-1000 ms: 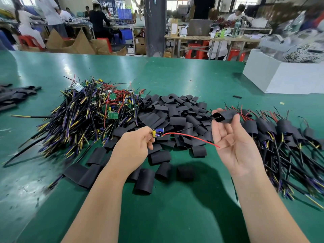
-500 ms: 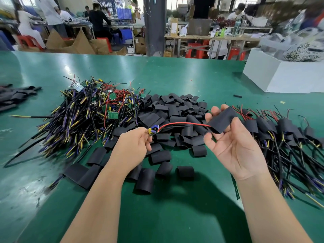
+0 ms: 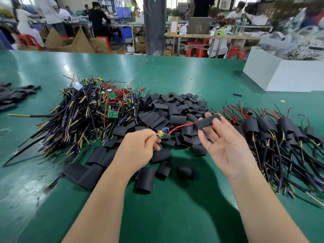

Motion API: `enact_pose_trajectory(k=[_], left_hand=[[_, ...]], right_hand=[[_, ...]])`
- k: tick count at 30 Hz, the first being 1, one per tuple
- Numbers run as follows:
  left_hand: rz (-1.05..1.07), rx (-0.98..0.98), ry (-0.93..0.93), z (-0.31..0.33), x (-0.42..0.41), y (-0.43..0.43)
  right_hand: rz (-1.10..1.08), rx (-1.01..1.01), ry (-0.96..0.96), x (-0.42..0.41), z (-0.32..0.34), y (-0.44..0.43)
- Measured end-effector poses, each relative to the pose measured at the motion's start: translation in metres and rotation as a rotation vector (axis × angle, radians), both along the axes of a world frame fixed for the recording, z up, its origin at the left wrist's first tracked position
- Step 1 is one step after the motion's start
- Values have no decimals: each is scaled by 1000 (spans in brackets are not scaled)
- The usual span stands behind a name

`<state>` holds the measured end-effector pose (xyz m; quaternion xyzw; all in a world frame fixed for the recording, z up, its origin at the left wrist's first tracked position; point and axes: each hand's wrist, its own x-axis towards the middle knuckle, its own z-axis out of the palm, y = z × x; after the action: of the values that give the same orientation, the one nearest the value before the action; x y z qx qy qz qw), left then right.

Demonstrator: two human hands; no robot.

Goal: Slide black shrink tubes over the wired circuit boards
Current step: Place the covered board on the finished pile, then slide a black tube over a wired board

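Observation:
My left hand [image 3: 138, 148] pinches a small wired circuit board [image 3: 162, 133] with yellow and blue parts. Its red wire [image 3: 182, 126] runs right into the mouth of a black shrink tube [image 3: 207, 121], which my right hand [image 3: 226, 142] holds between thumb and fingertips. The red wire's tip shows past the tube's far end. A heap of loose black shrink tubes [image 3: 175, 109] lies behind my hands. The pile of bare wired boards [image 3: 91, 109] is on the left. Boards with tubes over them [image 3: 284, 130] lie on the right.
All this rests on a green table [image 3: 175, 216]. A white box [image 3: 284, 76] stands at the back right. Flat black sleeves [image 3: 15, 95] lie at the far left edge. People work at benches beyond the table.
My right hand brought the tube over the red wire's end and slid it along toward the board. The hands have come closer together, and less red wire shows between them.

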<state>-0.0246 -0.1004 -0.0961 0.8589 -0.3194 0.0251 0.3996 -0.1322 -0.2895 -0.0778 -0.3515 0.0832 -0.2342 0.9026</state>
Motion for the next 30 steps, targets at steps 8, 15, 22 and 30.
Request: enact_pose_trajectory(k=[8,15,22,30], left_hand=[[-215,-122,16,3,-21,-14],[-279,-199,138,9,-24,-13],[-285,-115,144,6,-22,-13],[-311,-83,131,1,-17,-11]], right_hand=[[122,-153,78,9,-10,8],[131,-280,17,3,-8,4],[41,-390,-14,1,-7,8],[151,-510,-10,-3,-7,4]])
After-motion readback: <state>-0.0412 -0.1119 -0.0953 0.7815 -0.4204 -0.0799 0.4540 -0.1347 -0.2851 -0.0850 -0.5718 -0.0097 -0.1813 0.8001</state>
